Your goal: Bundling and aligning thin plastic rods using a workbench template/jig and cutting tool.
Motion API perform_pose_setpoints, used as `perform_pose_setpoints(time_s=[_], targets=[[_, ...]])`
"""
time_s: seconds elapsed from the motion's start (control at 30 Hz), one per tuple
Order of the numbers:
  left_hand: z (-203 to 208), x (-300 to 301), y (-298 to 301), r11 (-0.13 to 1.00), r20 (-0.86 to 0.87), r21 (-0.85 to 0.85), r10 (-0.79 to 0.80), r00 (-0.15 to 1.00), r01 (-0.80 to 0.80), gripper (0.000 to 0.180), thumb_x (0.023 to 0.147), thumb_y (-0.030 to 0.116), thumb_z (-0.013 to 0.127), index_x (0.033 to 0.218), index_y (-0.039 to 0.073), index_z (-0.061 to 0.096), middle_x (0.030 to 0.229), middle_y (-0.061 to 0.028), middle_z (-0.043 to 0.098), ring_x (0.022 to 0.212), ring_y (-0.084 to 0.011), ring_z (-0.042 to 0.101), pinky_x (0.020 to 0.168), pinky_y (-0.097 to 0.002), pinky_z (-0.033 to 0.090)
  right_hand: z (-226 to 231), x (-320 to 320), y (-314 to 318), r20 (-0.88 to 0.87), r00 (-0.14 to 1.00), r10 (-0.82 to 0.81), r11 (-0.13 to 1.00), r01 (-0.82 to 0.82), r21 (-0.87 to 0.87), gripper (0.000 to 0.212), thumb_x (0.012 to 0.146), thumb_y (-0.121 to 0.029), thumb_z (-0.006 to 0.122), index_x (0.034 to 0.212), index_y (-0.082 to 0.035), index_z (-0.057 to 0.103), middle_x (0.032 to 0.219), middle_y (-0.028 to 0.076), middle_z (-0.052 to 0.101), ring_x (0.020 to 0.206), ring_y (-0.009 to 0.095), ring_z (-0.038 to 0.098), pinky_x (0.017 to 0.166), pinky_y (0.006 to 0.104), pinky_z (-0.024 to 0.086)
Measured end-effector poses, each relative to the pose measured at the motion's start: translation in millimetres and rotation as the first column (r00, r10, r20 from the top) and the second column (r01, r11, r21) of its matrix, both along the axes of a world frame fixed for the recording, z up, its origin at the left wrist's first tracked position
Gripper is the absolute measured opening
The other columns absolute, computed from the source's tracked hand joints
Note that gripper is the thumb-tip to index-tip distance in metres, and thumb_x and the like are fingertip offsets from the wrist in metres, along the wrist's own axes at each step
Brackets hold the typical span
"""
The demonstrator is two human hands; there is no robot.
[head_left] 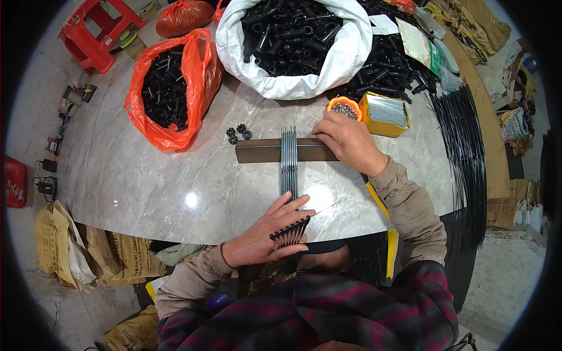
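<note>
My left hand (266, 231) is at the table's near edge, palm partly up. Between its thumb and fingers is a fanned row of thin rods with black ends (290, 232). One thin wire lies across this hand. From its fingertips, a flat bundle of thin metal rods (289, 155) runs away from me over a dark brown bar (257, 151). My right hand (348, 143) is closed with fingertips pinched at the bar's right end, beside an orange bowl (331, 106) of small metal pieces. Whatever the pinch holds is too small to tell.
A white woven sack (275, 90) and a red plastic bag (202, 96) hold black tubular parts; more are heaped at back right. A yellow box (383, 130) contains thin metal rods. Several small black round parts (237, 133) lie left of the bar. Long black strips (462, 152) hang over the right edge.
</note>
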State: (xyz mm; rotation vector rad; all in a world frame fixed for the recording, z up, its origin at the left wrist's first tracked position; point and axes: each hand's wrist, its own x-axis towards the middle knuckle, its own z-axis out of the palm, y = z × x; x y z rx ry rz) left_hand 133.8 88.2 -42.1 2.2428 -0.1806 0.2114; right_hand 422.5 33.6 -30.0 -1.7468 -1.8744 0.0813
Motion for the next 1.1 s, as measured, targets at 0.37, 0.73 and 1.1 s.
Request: perform_pose_setpoints(time_s=[0.37,0.73,1.1], targets=[[3.5,0.8,0.4,1.000,0.039,-0.001,-0.006,0.999,0.006,0.024,0.090,0.026,0.077,0.095,0.006,0.066,0.143,-0.0139,0.054,0.148,-0.0389,0.036,0.123,-0.0579,0.023,-3.0,0.2,0.0,0.028,0.999,-0.022,1.000,0.022,-0.011,0.009,0.091,-0.006,0.065,0.100,-0.005,0.066,0.095,0.009,0.061,0.090,0.030,0.064,0.074,0.0395,0.052],[-0.3,0.2,-0.1,1.000,0.031,-0.009,0.005,1.000,-0.005,0.021,0.090,0.028,0.078,0.096,0.009,0.070,0.145,-0.0124,0.054,0.149,-0.0377,0.036,0.124,-0.0570,0.021,-3.5,0.5,-0.2,0.033,0.999,-0.029,0.999,0.030,-0.012,0.009,0.092,-0.007,0.065,0.101,-0.006,0.066,0.096,0.009,0.061,0.090,0.029,0.065,0.074,0.0392,0.052],[2.6,0.6,0.4,1.000,0.045,-0.002,-0.001,0.999,0.001,0.024,0.090,0.026,0.078,0.097,0.006,0.065,0.145,-0.0136,0.053,0.148,-0.0388,0.036,0.124,-0.0573,0.022,-2.8,-1.5,1.0,0.046,0.999,-0.019,1.000,0.019,-0.011,0.011,0.092,-0.007,0.065,0.102,-0.006,0.067,0.095,0.009,0.059,0.090,0.029,0.064,0.074,0.0390,0.052]])
